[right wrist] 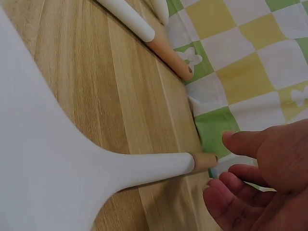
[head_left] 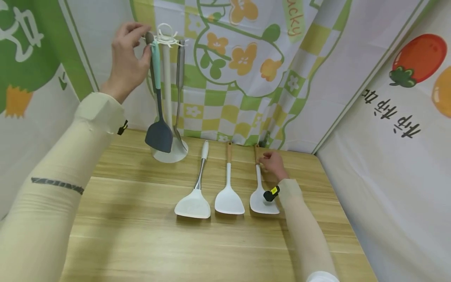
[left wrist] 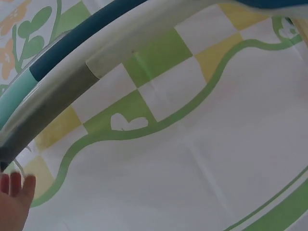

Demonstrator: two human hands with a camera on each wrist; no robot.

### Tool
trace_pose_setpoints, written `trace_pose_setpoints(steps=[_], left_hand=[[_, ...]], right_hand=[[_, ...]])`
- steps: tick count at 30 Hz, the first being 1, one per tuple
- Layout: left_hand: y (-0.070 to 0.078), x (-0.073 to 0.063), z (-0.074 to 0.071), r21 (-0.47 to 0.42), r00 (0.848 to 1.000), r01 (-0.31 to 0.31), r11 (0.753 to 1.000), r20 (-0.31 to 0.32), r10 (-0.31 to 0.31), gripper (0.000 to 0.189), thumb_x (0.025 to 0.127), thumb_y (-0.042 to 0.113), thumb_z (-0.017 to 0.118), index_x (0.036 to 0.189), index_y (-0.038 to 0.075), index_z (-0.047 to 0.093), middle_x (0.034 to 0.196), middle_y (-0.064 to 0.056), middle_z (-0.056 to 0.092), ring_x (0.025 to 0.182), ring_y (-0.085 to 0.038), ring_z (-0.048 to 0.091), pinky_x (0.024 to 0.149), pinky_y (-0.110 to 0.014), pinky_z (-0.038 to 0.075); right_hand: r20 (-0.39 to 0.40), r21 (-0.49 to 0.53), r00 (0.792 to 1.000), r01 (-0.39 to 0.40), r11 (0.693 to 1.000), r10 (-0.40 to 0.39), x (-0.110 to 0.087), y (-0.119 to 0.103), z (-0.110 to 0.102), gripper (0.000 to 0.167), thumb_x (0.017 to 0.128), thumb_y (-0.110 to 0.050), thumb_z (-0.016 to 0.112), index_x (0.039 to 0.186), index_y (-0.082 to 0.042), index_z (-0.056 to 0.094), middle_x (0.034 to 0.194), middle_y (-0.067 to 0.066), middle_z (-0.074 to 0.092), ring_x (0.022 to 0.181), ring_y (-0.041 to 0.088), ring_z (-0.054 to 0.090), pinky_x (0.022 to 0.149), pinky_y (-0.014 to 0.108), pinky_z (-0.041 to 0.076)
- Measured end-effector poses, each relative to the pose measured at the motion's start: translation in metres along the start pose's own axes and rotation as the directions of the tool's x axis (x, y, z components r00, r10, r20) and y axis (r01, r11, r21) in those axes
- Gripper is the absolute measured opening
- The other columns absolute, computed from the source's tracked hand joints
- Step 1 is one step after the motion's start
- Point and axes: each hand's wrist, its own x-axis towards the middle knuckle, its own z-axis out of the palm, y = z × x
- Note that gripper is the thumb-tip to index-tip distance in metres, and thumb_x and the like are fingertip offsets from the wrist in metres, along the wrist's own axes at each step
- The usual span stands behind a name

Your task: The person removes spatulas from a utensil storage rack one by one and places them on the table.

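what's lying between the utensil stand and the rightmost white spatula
In the head view, a metal-necked white spatula and a wooden-handled white spatula lie there, side by side.

Wood-grain tbl (head_left: 141,239); grn/ylw chkd backdrop (head_left: 225,111); wht printed cloth (head_left: 380,168) R.

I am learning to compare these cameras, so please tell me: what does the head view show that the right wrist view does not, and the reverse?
Only the head view shows the left grip, the rack, the dark spatula and the white heads of the left spatula and middle spatula.

Only the right wrist view clearly shows the gap between thumb and fingers of the right grip.

Both show the right grip, part of the right spatula, the middle spatula's wooden handle, the table and the checked curtain.
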Motion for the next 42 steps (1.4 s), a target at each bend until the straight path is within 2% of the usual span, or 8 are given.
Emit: trace_pose_setpoints(steps=[3, 6, 9, 11, 18, 26, 33, 42], left_hand=[[-0.001, 0.0, 0.0, -0.092, 0.991, 0.129, 0.987, 0.035, -0.126, 0.035, 0.097, -0.002, 0.057, 0.13, 0.005, 0.068, 0.117, 0.002, 0.061, 0.106, -0.009, 0.061, 0.094, -0.017, 0.056], [-0.002, 0.0, -0.001, -0.156, 0.985, 0.173, 0.973, 0.052, -0.166, 0.037, 0.097, -0.003, 0.057, 0.131, 0.006, 0.067, 0.111, 0.012, 0.058, 0.101, -0.008, 0.065, 0.092, -0.018, 0.057], [-0.004, 0.002, -0.002, -0.205, 0.978, 0.206, 0.957, 0.053, -0.2, 0.037, 0.096, -0.005, 0.057, 0.13, 0.005, 0.068, 0.109, 0.013, 0.061, 0.098, -0.005, 0.066, 0.091, -0.017, 0.057], [-0.006, 0.004, -0.002, -0.239, 0.974, 0.226, 0.944, 0.05, -0.221, 0.037, 0.094, -0.007, 0.057, 0.128, 0.003, 0.069, 0.11, 0.01, 0.066, 0.095, -0.003, 0.066, 0.091, -0.017, 0.057], [-0.012, 0.009, -0.002, -0.299, 0.976, 0.217, 0.929, 0.061, -0.209, 0.036, 0.093, -0.011, 0.055, 0.124, -0.001, 0.07, 0.117, -0.008, 0.074, 0.089, 0.001, 0.066, 0.094, -0.02, 0.056], [-0.019, 0.01, -0.001, -0.344, 0.958, 0.287, 0.894, 0.114, -0.264, 0.035, 0.094, -0.009, 0.058, 0.125, -0.001, 0.07, 0.119, -0.007, 0.074, 0.09, 0.0, 0.068, 0.09, -0.018, 0.057], [-0.023, 0.009, 0.001, -0.338, 0.967, 0.254, 0.906, 0.097, -0.235, 0.031, 0.095, -0.006, 0.06, 0.124, -0.001, 0.071, 0.115, -0.003, 0.075, 0.091, 0.0, 0.067, 0.089, -0.017, 0.056], [-0.026, 0.01, 0.002, -0.492, 0.961, 0.272, 0.827, 0.099, -0.258, 0.032, 0.092, -0.012, 0.058, 0.121, -0.007, 0.069, 0.105, 0.005, 0.076, 0.09, -0.012, 0.069, 0.089, -0.018, 0.057]], right_hand=[[0.013, 0.048, 1.0, 0.011, 0.999, -0.011, 0.003, 0.003, -0.001, 0.048, 0.093, -0.015, 0.071, 0.129, 0.014, 0.06, 0.121, 0.032, 0.065, 0.109, 0.04, 0.065, 0.086, 0.043, 0.062], [0.001, 0.091, 0.999, 0.048, 0.995, -0.048, 0.006, 0.006, -0.001, 0.049, 0.09, -0.019, 0.075, 0.123, 0.014, 0.064, 0.112, 0.028, 0.068, 0.093, 0.034, 0.07, 0.069, 0.036, 0.063], [-0.008, 0.101, 0.999, 0.051, 0.994, -0.05, 0.005, 0.003, 0.0, 0.047, 0.091, -0.017, 0.074, 0.123, 0.015, 0.063, 0.112, 0.029, 0.068, 0.093, 0.036, 0.07, 0.064, 0.032, 0.062], [-0.002, 0.086, 1.0, 0.026, 0.996, -0.026, 0.001, -0.003, 0.0, 0.045, 0.093, -0.012, 0.071, 0.128, 0.015, 0.06, 0.119, 0.032, 0.066, 0.103, 0.04, 0.068, 0.066, 0.03, 0.062], [-0.028, 0.063, 0.999, 0.03, 0.998, -0.028, -0.004, -0.012, 0.001, 0.043, 0.097, -0.009, 0.066, 0.131, 0.016, 0.057, 0.122, 0.033, 0.063, 0.112, 0.043, 0.064, 0.06, 0.017, 0.054], [-0.025, 0.07, 0.999, 0.046, 0.997, -0.044, -0.006, -0.013, 0.002, 0.043, 0.096, -0.008, 0.066, 0.131, 0.017, 0.057, 0.12, 0.034, 0.063, 0.109, 0.044, 0.064, 0.065, 0.023, 0.059], [-0.038, 0.049, 0.998, 0.049, 0.998, -0.047, -0.006, -0.02, 0.005, 0.044, 0.096, -0.012, 0.068, 0.131, 0.013, 0.06, 0.118, 0.03, 0.065, 0.105, 0.039, 0.065, 0.065, 0.02, 0.055], [-0.064, 0.08, 0.994, 0.092, 0.993, -0.087, -0.002, -0.029, 0.012, 0.041, 0.094, -0.009, 0.069, 0.127, 0.014, 0.062, 0.113, 0.027, 0.067, 0.098, 0.034, 0.065, 0.066, 0.014, 0.048]])
